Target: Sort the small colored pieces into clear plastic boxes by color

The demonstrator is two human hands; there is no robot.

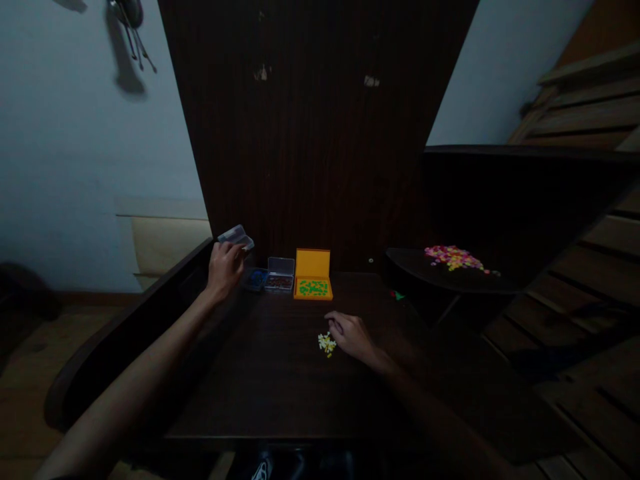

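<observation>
My left hand is raised at the left side of the desk, its fingers curled together in front of a clear plastic box. The fingers cover part of that box, and what they pinch is too dim to name. Over the desk's middle, my right hand is closed, thumb and fingers drawn together; anything inside them is hidden. Right beside it lies a small pile of white and yellow pieces.
An orange case with green pieces stands open at the back. Left of it are a clear box of dark bits and a box of blue bits. Pink and yellow pieces lie on the right shelf. A raised side panel borders the left.
</observation>
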